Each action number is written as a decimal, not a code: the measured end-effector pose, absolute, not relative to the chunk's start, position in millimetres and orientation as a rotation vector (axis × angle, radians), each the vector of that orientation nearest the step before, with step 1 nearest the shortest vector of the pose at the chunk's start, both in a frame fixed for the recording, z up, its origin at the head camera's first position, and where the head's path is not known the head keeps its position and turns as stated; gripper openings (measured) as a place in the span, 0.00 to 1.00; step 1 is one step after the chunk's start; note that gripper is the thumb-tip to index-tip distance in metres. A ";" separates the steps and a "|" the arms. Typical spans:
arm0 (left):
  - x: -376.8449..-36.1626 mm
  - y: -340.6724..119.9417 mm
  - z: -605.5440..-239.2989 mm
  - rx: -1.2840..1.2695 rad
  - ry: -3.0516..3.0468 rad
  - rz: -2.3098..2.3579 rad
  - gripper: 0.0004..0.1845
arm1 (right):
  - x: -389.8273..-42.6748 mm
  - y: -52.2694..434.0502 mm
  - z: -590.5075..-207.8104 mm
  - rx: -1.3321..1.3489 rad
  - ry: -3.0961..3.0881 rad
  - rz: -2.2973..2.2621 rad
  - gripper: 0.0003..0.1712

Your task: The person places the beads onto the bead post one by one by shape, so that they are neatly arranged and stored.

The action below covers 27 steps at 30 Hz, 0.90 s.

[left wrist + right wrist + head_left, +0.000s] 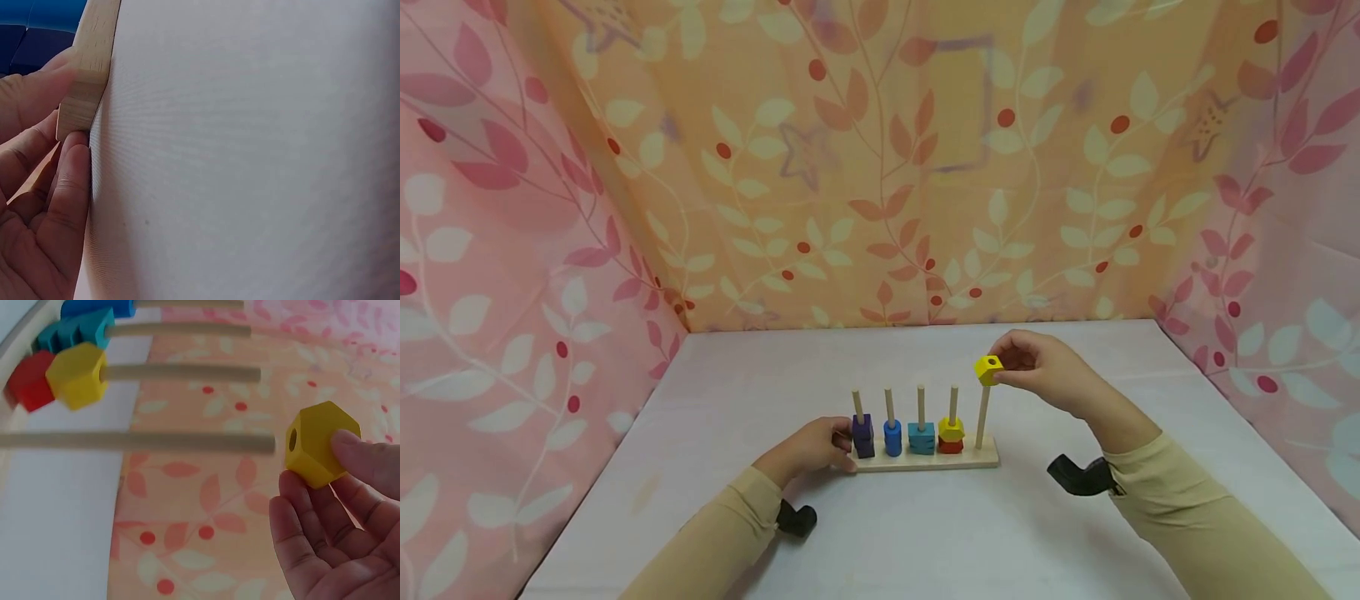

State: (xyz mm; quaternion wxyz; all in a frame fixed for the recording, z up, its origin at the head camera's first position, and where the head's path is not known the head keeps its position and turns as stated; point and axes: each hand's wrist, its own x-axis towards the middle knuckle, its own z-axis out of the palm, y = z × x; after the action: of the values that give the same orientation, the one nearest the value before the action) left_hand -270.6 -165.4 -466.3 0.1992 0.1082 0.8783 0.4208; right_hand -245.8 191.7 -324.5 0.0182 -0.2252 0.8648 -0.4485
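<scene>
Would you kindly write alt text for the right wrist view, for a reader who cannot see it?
A right hand pinches a yellow hexagonal block just off the tip of an empty wooden peg. On the next peg sit a yellow block and a red block; farther pegs carry teal and blue pieces.

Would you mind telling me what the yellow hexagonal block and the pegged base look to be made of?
Yellow hexagonal block: probably wood under smooth opaque matte paint; no grain shows. Pale pegged base: unpainted light wood, its grain lines visible in the left wrist view. Pegs: apparently bare wooden dowels.
</scene>
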 end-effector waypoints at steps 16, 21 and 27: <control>-273.0 -166.5 -470.4 0.305 2.453 1.176 0.23 | -250.3 153.8 -335.1 -0.691 2.647 -1.395 0.12; -272.7 -166.1 -470.1 0.304 2.448 1.185 0.23 | -249.7 152.5 -339.5 -0.645 2.641 -1.373 0.12; -272.7 -166.1 -470.0 0.284 2.451 1.185 0.23 | -250.1 153.0 -345.1 -0.617 2.626 -1.362 0.11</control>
State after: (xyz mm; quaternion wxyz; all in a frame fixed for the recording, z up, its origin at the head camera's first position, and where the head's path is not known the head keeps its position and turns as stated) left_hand -272.7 -166.1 -470.0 0.2008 0.1015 0.8772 0.4241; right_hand -250.1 153.0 -345.1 0.0595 -0.2038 0.8674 -0.4499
